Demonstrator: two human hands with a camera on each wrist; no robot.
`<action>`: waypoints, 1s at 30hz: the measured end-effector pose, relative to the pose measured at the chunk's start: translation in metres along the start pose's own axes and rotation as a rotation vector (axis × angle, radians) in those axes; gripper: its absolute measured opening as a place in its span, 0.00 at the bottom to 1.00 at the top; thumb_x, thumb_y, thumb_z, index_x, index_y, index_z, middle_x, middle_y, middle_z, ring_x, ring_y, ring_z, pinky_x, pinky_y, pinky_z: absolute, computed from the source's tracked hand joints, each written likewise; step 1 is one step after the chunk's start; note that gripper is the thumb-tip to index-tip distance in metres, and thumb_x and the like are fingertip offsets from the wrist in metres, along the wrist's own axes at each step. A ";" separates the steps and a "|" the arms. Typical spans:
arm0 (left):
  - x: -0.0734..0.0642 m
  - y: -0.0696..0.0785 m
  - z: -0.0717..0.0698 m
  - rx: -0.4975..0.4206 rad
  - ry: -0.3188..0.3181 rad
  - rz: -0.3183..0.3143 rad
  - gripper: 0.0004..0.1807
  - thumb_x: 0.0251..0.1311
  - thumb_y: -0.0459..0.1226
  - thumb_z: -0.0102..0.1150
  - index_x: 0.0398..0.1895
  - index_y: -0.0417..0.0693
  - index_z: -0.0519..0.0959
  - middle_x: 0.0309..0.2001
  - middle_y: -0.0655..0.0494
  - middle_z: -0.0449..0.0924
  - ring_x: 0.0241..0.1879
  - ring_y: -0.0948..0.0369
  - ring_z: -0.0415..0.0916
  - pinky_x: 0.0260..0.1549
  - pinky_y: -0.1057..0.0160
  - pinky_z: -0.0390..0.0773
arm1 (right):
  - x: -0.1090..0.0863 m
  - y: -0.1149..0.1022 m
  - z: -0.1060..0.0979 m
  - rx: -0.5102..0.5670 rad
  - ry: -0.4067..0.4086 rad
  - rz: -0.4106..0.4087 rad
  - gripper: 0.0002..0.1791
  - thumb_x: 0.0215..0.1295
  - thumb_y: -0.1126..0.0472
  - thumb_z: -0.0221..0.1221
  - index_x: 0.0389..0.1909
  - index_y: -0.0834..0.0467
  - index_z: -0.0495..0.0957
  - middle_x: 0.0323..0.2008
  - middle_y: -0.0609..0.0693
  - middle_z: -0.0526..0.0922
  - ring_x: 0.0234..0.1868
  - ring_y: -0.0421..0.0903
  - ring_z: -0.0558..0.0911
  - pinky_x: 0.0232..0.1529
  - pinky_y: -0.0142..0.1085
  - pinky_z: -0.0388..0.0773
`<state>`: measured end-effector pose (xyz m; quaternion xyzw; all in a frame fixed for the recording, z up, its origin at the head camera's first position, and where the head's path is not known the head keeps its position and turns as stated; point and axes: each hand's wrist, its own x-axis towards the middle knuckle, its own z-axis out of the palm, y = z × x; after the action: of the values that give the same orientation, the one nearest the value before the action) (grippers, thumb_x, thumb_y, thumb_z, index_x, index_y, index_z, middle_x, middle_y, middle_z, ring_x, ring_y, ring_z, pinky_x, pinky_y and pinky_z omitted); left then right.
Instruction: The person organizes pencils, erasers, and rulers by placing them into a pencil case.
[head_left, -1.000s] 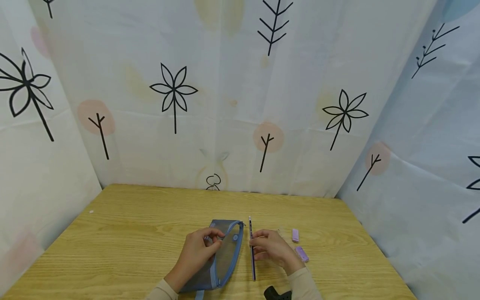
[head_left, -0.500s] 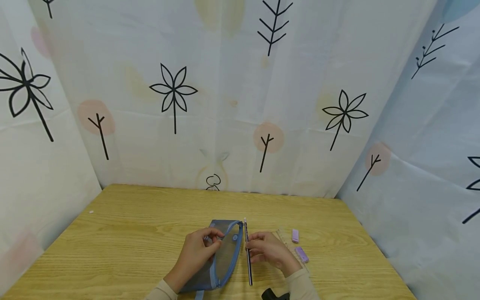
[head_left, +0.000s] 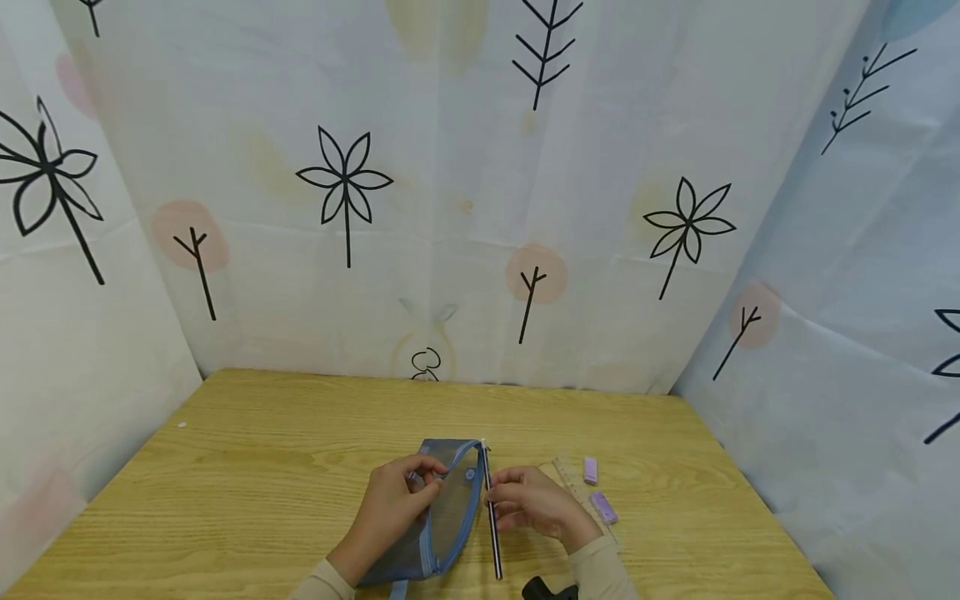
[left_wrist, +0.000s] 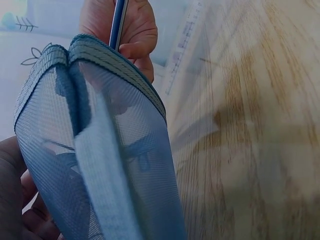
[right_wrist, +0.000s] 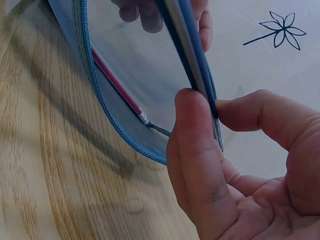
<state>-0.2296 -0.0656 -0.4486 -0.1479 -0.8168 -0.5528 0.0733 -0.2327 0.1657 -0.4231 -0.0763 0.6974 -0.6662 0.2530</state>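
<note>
A blue-grey mesh pencil case [head_left: 457,521] lies on the table with its zipped mouth spread open. My left hand [head_left: 397,500] pinches the far-left side of that mouth. Between thumb and fingers, my right hand [head_left: 536,504] holds a dark striped pencil [head_left: 494,542] beside the case's right edge. The pencil's white-tipped end points away from me. In the right wrist view, the pencil crosses in front of the mouth, and a red pencil [right_wrist: 119,86] lies inside the case. The left wrist view shows the mesh [left_wrist: 145,150] from its closed side.
Two purple erasers, one farther back [head_left: 591,471] and one nearer [head_left: 603,507], lie right of my right hand. A clear ruler [head_left: 572,482] lies beside them, partly hidden by the hand. A black object [head_left: 550,590] shows at the bottom edge. Patterned cloth [head_left: 465,317] hangs behind the table [head_left: 300,467].
My right hand has brought the striped pencil leftward and slightly nearer me, up to the case's edge. More of the ruler shows. My left hand and the case have stayed put.
</note>
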 end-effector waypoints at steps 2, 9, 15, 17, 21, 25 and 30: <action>0.000 0.000 0.000 0.002 0.004 0.003 0.08 0.56 0.28 0.61 0.38 0.43 0.84 0.25 0.58 0.77 0.11 0.65 0.71 0.12 0.65 0.77 | 0.000 0.000 0.000 -0.001 -0.009 0.000 0.10 0.66 0.66 0.55 0.45 0.68 0.72 0.32 0.50 0.80 0.27 0.37 0.80 0.27 0.27 0.82; 0.000 0.000 0.001 -0.003 0.005 -0.001 0.08 0.55 0.28 0.61 0.37 0.43 0.84 0.25 0.59 0.77 0.11 0.65 0.71 0.12 0.65 0.77 | 0.002 0.003 -0.002 0.026 -0.092 0.001 0.03 0.67 0.67 0.53 0.38 0.63 0.73 0.31 0.49 0.79 0.27 0.36 0.80 0.29 0.27 0.82; 0.000 0.000 0.001 -0.017 0.001 0.004 0.08 0.55 0.28 0.62 0.37 0.42 0.84 0.25 0.58 0.77 0.11 0.65 0.71 0.11 0.64 0.77 | 0.002 0.004 -0.001 0.052 -0.147 0.013 0.02 0.68 0.67 0.52 0.38 0.60 0.73 0.31 0.48 0.78 0.29 0.36 0.80 0.31 0.27 0.82; 0.000 0.001 0.001 -0.020 0.000 0.002 0.08 0.55 0.28 0.62 0.37 0.42 0.84 0.25 0.58 0.77 0.12 0.65 0.72 0.12 0.65 0.77 | 0.002 0.004 -0.001 0.051 -0.148 0.017 0.02 0.68 0.67 0.52 0.38 0.60 0.73 0.31 0.47 0.77 0.29 0.36 0.80 0.31 0.27 0.82; -0.001 0.002 0.001 -0.021 0.000 0.012 0.07 0.55 0.27 0.62 0.37 0.42 0.84 0.25 0.57 0.77 0.12 0.66 0.71 0.11 0.65 0.77 | 0.001 0.003 0.001 0.046 -0.140 0.025 0.02 0.68 0.67 0.52 0.38 0.60 0.74 0.30 0.47 0.77 0.30 0.37 0.80 0.31 0.27 0.82; -0.001 0.002 0.000 -0.024 0.002 0.022 0.07 0.54 0.27 0.62 0.36 0.42 0.84 0.25 0.57 0.77 0.12 0.66 0.71 0.11 0.66 0.76 | 0.002 0.004 0.003 0.041 -0.109 0.027 0.03 0.67 0.66 0.54 0.39 0.61 0.74 0.30 0.47 0.77 0.30 0.37 0.81 0.31 0.26 0.82; -0.001 0.003 0.001 -0.019 -0.006 0.025 0.08 0.54 0.27 0.62 0.35 0.47 0.84 0.25 0.58 0.77 0.12 0.66 0.72 0.11 0.66 0.76 | 0.004 0.007 0.004 0.049 -0.072 0.022 0.08 0.66 0.67 0.54 0.43 0.66 0.74 0.30 0.48 0.78 0.29 0.37 0.81 0.31 0.27 0.82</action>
<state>-0.2273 -0.0636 -0.4471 -0.1604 -0.8099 -0.5591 0.0762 -0.2329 0.1611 -0.4308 -0.0861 0.6720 -0.6772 0.2872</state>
